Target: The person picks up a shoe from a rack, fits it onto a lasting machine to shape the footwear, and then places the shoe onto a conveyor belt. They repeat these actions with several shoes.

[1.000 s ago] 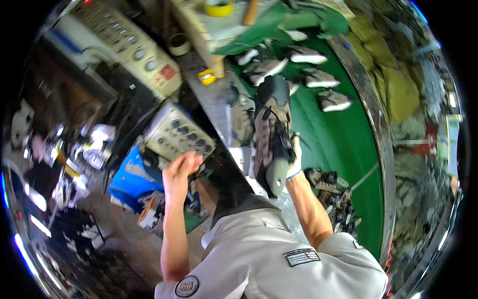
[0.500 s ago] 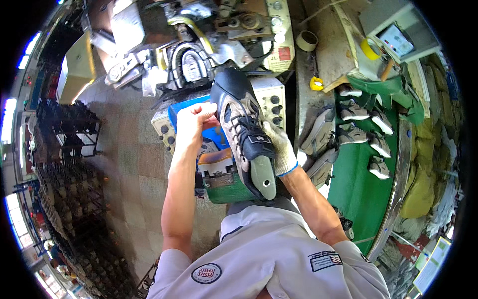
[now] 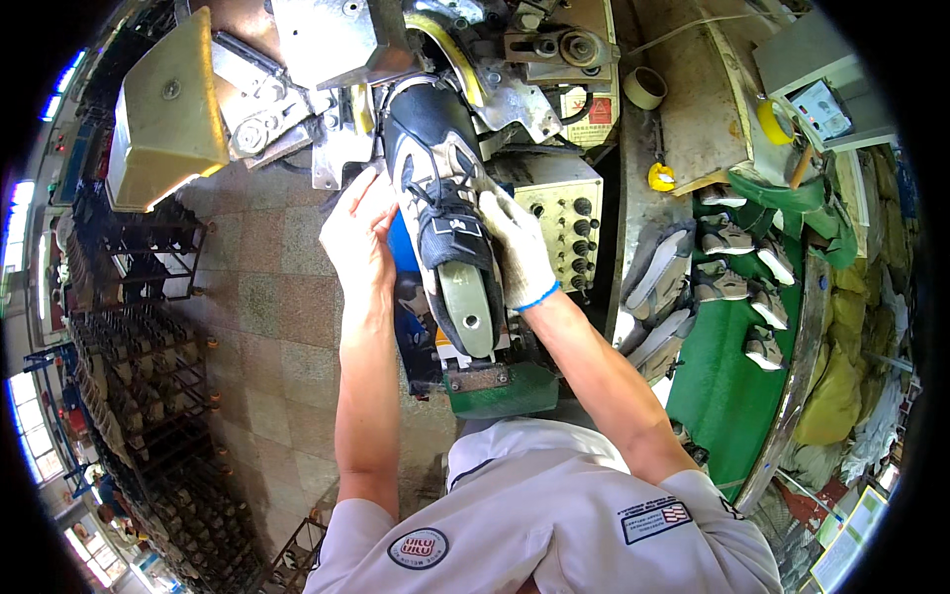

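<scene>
One shoe (image 3: 435,198), right grip (image 3: 517,249) clasping it, left grip (image 3: 360,236) spread, has neared the machine (image 3: 341,42).

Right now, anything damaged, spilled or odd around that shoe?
No spill or damage stands out. One oddity: the right grip, at the lace-up shoe's side, wears a white knit glove, while the left grip is bare.

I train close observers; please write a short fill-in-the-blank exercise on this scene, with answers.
1. The right hand wears a pale glove with a ____ cuff edge.
2. Unlike it, the left hand wears no ____.
3. The shoe between the hands has a toe coloured ____.
4. The grey-green last in it has a round ____.
Missing words: blue; glove; black; hole.
</scene>
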Demonstrator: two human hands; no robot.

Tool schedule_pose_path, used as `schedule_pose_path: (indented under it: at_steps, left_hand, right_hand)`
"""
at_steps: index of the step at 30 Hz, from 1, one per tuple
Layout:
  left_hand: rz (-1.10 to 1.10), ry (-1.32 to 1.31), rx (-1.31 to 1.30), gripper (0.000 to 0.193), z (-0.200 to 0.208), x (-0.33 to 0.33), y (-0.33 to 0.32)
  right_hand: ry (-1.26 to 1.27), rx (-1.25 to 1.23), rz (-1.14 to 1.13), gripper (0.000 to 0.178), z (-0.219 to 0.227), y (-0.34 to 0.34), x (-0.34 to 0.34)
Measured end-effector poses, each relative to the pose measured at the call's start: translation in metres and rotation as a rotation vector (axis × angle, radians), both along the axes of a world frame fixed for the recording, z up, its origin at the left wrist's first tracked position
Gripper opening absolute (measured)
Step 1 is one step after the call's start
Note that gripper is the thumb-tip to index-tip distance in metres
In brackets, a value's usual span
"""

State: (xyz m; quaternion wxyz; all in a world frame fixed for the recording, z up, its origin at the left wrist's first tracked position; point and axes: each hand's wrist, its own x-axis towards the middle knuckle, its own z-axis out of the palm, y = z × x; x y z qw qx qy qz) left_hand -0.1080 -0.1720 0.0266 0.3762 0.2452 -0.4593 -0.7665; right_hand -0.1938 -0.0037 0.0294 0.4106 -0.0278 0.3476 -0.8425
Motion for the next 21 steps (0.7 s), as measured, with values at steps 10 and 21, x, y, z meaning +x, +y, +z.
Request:
schedule_pose_path:
  at_steps: [10,21]
  left_hand:
    - [-0.245,-0.258,0.473,0.048,-0.025,0.006,0.034]
    - [-0.273,-0.21,0.391,0.05,-0.049,0.0,0.032]
  right_hand:
    - [-0.026,0.088,-0.127,0.031,-0.044,-0.034,-0.003]
    - [0.045,0.152,-0.146,0.029,-0.058,-0.035,-0.005]
